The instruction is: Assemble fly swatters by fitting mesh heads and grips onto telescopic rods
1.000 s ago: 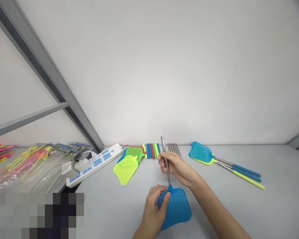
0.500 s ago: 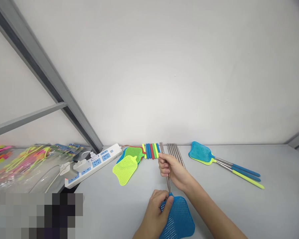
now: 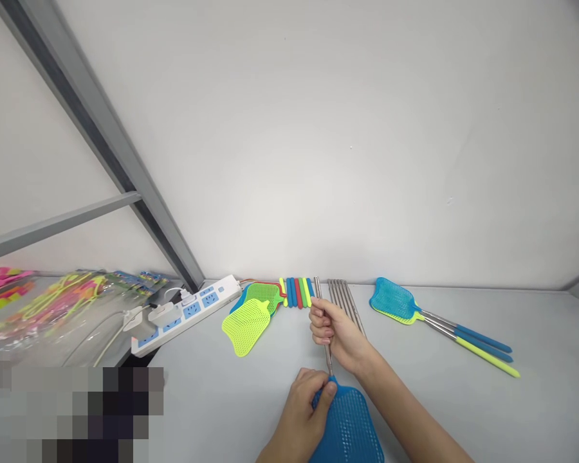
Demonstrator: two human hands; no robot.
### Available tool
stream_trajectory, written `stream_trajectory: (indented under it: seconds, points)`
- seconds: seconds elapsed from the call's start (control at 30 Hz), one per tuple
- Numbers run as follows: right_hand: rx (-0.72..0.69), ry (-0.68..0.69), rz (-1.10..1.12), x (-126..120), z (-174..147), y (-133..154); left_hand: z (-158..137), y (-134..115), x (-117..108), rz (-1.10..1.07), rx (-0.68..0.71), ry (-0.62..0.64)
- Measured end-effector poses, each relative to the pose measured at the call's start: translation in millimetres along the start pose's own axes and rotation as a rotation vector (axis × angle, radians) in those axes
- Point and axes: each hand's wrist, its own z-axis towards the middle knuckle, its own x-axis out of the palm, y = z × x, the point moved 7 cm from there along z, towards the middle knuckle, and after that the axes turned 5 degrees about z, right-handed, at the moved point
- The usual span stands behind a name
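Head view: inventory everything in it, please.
Held mesh head: 1, blue, front centre
Held rod: 1, silver, centre
Loose heads: several, multicoloured, left
Loose grips: about 7, multicoloured, back centre
Loose rods: several, silver, back centre
Swatters: 3, blue and yellow, right
Power strip: 1, white-blue, left
Plugs: 3, white, on strip
Bagged items: several, multicoloured, far left
Frame bars: several, grey, both sides
Wall: 1, white, back
Table: 1, grey, below
Left hand: 1, on held mesh head
Right hand: 1, around held rod

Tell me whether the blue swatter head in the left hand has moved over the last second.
Yes: judged against the row of coloured handles, the blue swatter head has moved farther away, toward the picture's bottom edge.
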Motion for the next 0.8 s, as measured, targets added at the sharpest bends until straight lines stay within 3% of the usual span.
stream_trajectory:
  seconds: [0.13,0.33,0.43,0.63,0.8]
  points:
    - [0.022,-0.017,0.038,-8,4,-1,2,1,-6,-0.068,-0.048,-0.004]
    - [0.041,-0.037,0.027,-15,7,-11,5,9,-1,-0.447,-0.16,0.135]
    - [0.085,-0.112,-0.052,-20,8,-21,6,14,1,-0.551,-0.226,0.143]
    - [-0.07,-0.315,-0.107,-44,11,-7,7,14,-7,-0.564,-0.207,0.062]
    - [-0.049,-0.465,-0.087,-71,14,-3,8,19,-11,-0.575,-0.216,0.017]
